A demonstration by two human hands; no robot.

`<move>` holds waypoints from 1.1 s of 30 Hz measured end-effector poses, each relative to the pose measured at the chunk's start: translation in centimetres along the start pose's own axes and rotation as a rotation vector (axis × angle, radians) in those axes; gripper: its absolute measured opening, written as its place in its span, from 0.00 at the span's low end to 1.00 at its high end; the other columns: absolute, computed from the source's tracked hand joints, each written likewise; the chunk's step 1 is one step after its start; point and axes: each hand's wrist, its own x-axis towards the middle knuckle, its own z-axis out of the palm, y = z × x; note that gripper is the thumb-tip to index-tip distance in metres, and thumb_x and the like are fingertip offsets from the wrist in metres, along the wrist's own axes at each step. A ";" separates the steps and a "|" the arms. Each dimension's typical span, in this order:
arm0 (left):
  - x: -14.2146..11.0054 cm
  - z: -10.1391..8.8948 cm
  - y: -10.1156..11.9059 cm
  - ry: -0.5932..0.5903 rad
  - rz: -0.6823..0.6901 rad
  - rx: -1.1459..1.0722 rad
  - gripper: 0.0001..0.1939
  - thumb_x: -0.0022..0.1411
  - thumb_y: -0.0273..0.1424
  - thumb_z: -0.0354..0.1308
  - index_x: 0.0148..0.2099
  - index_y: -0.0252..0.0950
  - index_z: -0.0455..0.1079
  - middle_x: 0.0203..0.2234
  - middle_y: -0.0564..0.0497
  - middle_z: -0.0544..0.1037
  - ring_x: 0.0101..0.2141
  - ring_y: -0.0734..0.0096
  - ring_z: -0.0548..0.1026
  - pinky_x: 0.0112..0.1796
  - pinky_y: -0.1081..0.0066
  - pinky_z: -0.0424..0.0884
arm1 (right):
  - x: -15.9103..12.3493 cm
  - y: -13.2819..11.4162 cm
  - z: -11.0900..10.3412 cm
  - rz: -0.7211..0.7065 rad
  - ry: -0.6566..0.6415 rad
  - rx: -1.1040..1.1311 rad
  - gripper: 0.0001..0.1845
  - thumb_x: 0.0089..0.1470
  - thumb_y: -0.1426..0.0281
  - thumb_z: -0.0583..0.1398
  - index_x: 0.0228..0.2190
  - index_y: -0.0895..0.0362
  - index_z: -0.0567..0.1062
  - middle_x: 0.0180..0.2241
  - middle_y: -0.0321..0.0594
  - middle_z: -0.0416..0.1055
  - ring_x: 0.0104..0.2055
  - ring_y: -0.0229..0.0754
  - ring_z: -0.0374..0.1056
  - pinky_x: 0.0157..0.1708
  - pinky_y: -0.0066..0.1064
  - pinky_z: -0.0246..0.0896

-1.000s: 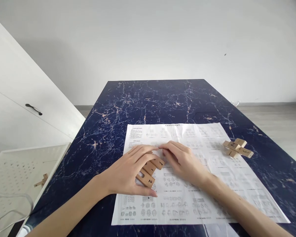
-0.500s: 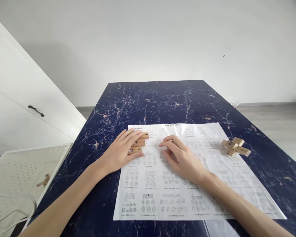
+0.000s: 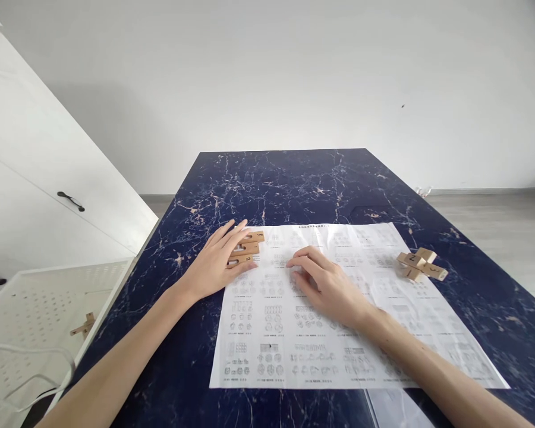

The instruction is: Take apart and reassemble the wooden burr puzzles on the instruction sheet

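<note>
Three notched wooden puzzle pieces (image 3: 243, 248) lie side by side on the far left of a printed sheet (image 3: 271, 297), their numbered ends facing right. My left hand (image 3: 217, 257) rests beside and partly over them, fingers stretched out and the thumb along the nearest piece. It covers their left ends. On the middle of the sheet lies my right hand (image 3: 327, 282), fingers loosely bent, thumb apart from the index finger, nothing held. An assembled cross of numbered wooden pieces (image 3: 421, 264) stands at the sheet's right edge.
The dark blue marbled table (image 3: 276, 184) reaches toward a plain wall. At the lower left is a white perforated basket (image 3: 35, 297) with another wooden puzzle (image 3: 85, 324) and a white cable (image 3: 27, 348). A white cabinet (image 3: 40, 142) stands left.
My left hand has slid slightly left and away over the pieces, baring more of their slots. My right hand stays in place. The view has shifted a little.
</note>
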 end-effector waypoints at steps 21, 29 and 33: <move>-0.3 0.7 1.1 0.254 0.055 0.111 0.33 0.82 0.48 0.36 0.78 0.37 0.50 0.80 0.42 0.45 0.78 0.44 0.36 0.74 0.35 0.35 | -8.9 0.9 -10.3 0.154 0.161 -0.320 0.14 0.74 0.60 0.55 0.47 0.51 0.78 0.43 0.48 0.80 0.38 0.50 0.76 0.35 0.39 0.71; -1.2 0.9 1.6 0.237 0.078 0.079 0.31 0.82 0.47 0.37 0.79 0.40 0.47 0.81 0.43 0.40 0.78 0.48 0.32 0.75 0.38 0.38 | -11.7 4.9 -12.9 0.362 0.294 -0.664 0.22 0.71 0.58 0.53 0.58 0.54 0.73 0.61 0.56 0.71 0.61 0.63 0.71 0.53 0.49 0.69; -1.3 1.0 1.7 0.224 0.103 0.062 0.30 0.83 0.47 0.38 0.78 0.42 0.48 0.81 0.43 0.39 0.79 0.48 0.33 0.74 0.38 0.41 | -12.3 6.9 -12.2 0.397 0.221 -0.705 0.24 0.70 0.56 0.54 0.60 0.54 0.72 0.61 0.54 0.71 0.59 0.63 0.72 0.54 0.52 0.69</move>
